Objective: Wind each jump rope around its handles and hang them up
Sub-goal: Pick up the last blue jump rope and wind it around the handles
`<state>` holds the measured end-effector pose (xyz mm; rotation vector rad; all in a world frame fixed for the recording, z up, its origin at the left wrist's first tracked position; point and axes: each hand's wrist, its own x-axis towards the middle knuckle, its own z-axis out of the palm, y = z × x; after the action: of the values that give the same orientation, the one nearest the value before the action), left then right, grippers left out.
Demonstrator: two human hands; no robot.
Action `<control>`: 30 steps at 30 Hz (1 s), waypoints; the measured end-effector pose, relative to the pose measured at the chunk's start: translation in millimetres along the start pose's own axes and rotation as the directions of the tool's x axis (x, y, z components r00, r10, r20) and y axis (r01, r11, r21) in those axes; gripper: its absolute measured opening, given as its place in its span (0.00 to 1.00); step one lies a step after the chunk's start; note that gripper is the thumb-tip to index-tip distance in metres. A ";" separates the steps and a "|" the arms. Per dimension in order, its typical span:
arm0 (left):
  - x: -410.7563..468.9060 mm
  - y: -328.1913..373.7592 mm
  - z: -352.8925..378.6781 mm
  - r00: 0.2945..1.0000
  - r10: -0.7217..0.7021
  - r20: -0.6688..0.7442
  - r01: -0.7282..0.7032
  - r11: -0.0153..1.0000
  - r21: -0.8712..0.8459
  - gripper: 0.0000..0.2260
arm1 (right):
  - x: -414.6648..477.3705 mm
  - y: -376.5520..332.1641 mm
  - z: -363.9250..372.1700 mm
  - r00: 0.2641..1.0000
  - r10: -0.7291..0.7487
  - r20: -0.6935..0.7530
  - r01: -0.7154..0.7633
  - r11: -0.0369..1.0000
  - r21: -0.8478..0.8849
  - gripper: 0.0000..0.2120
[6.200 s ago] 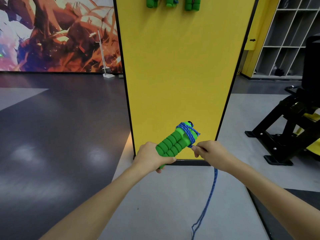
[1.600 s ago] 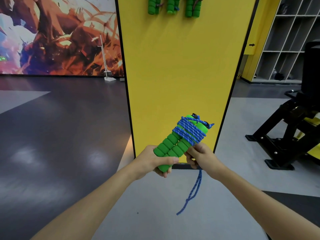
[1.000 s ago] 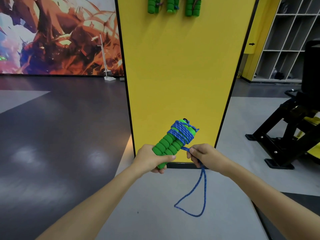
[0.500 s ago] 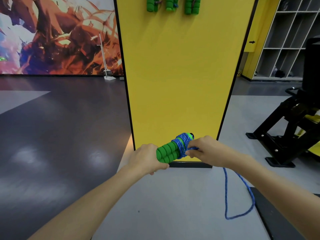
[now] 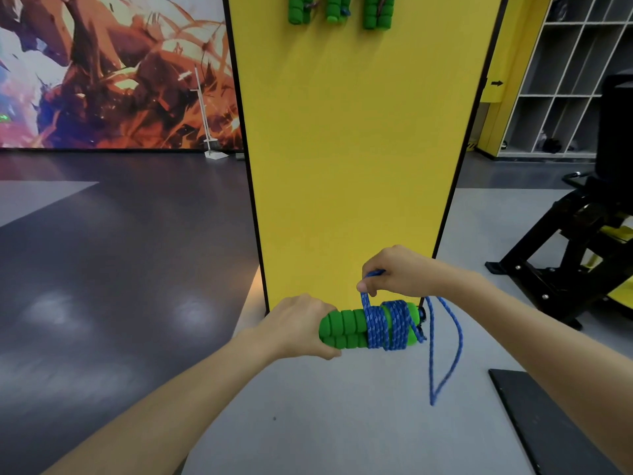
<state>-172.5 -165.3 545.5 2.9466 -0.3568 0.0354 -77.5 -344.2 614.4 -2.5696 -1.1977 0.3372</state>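
Two green ribbed foam handles (image 5: 344,329) are held side by side, lying nearly level in the near middle of the scene, in front of the lower part of a tall yellow panel (image 5: 352,149). Their left ends are gripped by the left hand (image 5: 298,332), with the fingers curled around them. A blue braided rope (image 5: 390,325) is wound in many turns around the right half of the handles. One strand is led up from the coils to the right hand (image 5: 394,274), which is placed just above the handles and pinches the rope with the thumb against curled fingers. A loose loop of the rope is seen hanging to the right of the handles, above the grey floor (image 5: 308,423). At the far top of the panel, three sets of green foam handles (image 5: 376,12) are hung. A black exercise machine (image 5: 565,269) is seen at the right, and a black mat (image 5: 555,423) is laid on the floor near it.
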 end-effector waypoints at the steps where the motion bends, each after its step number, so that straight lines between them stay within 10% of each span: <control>1: -1.3 -0.6 -0.4 1.000 0.027 -0.007 -0.028 0.999 -0.020 0.18 | 1.1 2.2 1.4 1.000 0.007 0.025 -0.008 1.000 0.027 0.14; 11: -8.3 0.5 0.0 0.998 0.029 -0.062 -0.058 0.837 -0.544 0.14 | 2.0 33.6 21.7 0.968 -0.041 0.246 -0.110 0.816 0.568 0.16; 17: -9.0 13.7 -4.1 1.000 -0.008 0.000 0.004 0.401 -0.916 0.08 | -17.3 18.5 35.0 0.992 -0.032 0.122 -0.051 0.780 0.624 0.20; 22: -4.9 13.3 -5.7 0.998 -0.056 0.003 0.018 0.271 -0.962 0.08 | -9.1 18.3 51.4 0.992 0.067 -0.106 0.045 0.606 0.795 0.16; 30: -1.8 10.9 -2.0 0.984 -0.166 0.058 0.094 0.217 -0.972 0.16 | -8.2 12.2 66.7 0.928 0.128 -0.351 0.093 0.830 0.549 0.16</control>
<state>-176.8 -174.9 549.2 1.6289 -0.0357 -0.0970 -95.9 -347.5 548.8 -2.0079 -0.7836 0.1537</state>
